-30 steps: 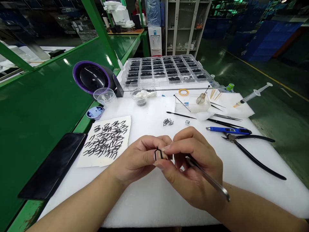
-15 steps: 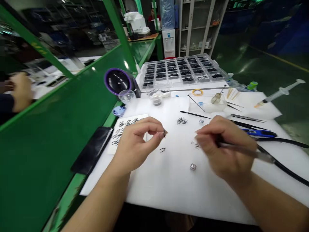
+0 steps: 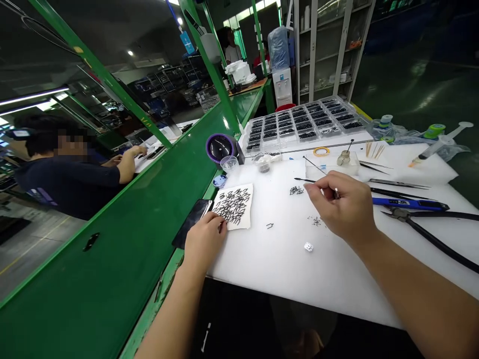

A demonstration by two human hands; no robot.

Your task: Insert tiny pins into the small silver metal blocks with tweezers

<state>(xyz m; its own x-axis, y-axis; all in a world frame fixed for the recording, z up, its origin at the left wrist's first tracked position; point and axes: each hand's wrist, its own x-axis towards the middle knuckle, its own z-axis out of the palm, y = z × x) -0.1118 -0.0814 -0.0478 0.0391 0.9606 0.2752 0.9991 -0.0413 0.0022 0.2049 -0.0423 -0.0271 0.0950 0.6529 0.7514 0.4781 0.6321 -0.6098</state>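
My left hand (image 3: 205,240) is closed, its fingertips at the lower left edge of a white card (image 3: 245,223) covered in rows of small black bent pieces. What those fingers hold is hidden. My right hand (image 3: 345,207) is closed in a pinch above the white work surface. Between its fingers shows the dark end of a slim metal tool (image 3: 336,193), mostly hidden. A single U-shaped black piece (image 3: 270,226) lies between the hands. Left of my right hand is a small pile of black pieces (image 3: 296,190). Tiny clippings (image 3: 316,221) and a small shiny block (image 3: 308,247) lie below it.
A compartment tray (image 3: 299,144) of black parts stands at the back. Pliers (image 3: 402,214), a blue pen-like tool (image 3: 411,203), tweezers (image 3: 398,183) and a syringe (image 3: 430,152) lie right. A dark phone-like slab (image 3: 190,222) borders the green partition (image 3: 123,259); a co-worker (image 3: 75,169) sits beyond.
My left hand has moved left and down to the card, from mid-table where it pinched a small black piece. My right hand stays raised with its tool. The view has shifted left.
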